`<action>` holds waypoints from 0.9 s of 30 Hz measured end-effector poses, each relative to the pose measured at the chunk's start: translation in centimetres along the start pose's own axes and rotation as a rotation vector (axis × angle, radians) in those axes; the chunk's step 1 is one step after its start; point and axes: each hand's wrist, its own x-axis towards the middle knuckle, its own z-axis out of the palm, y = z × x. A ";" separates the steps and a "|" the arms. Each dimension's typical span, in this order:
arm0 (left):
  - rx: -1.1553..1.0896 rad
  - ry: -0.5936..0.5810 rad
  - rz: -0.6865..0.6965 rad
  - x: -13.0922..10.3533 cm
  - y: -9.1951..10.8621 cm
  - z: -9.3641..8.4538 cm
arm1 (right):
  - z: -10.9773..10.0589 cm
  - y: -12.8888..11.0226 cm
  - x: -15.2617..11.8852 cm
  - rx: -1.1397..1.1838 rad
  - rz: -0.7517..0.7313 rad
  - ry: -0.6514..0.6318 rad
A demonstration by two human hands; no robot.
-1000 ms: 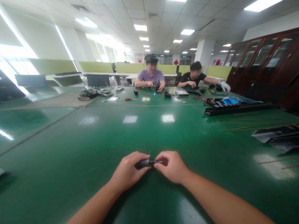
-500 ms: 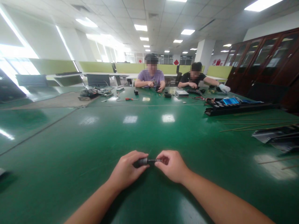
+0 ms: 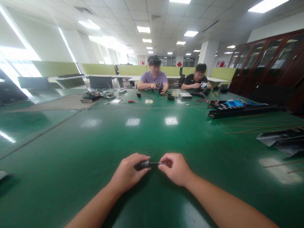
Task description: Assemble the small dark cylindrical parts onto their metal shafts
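My left hand (image 3: 129, 171) is closed around a short dark grey metal cylinder (image 3: 145, 164), thumb below and fingers above. From the cylinder's right end a thin dark shaft (image 3: 154, 163) runs level toward my right hand (image 3: 175, 169). The thumb and forefinger of that hand pinch the shaft's far end. Both hands are just above the green tabletop (image 3: 152, 136), near its front. My fingers cover the cylinder's left part and the shaft's tip, so the exact kind of part cannot be made out.
Two people sit across the table, handling small parts. An orange screwdriver (image 3: 133, 101) lies toward the far side. Cables and parts (image 3: 95, 95) are piled far left. On the right are a long black channel (image 3: 237, 112), thin rods (image 3: 251, 128) and dark metal brackets (image 3: 282, 139).
My hands have barely moved and keep the same hold on the cylinder and shaft. Across the table, the right-hand person's gloved hand has come back from the right to in front of the body.
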 end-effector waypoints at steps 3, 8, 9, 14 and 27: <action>0.005 0.002 -0.009 0.0 -0.2 0.0 | 0.0 0.0 0.0 0.001 0.001 0.008; 0.001 0.008 -0.005 0.0 -0.3 -0.1 | 0.0 0.1 0.1 -0.001 0.011 0.005; 0.000 0.008 -0.005 0.0 -0.3 -0.1 | 0.0 0.2 0.1 -0.004 0.010 0.004; -0.004 0.008 -0.001 0.0 -0.2 -0.1 | 0.0 0.3 0.0 0.002 0.002 0.009; -0.016 -0.006 -0.013 -0.1 -0.6 -0.2 | -0.2 0.4 0.1 0.010 -0.012 0.004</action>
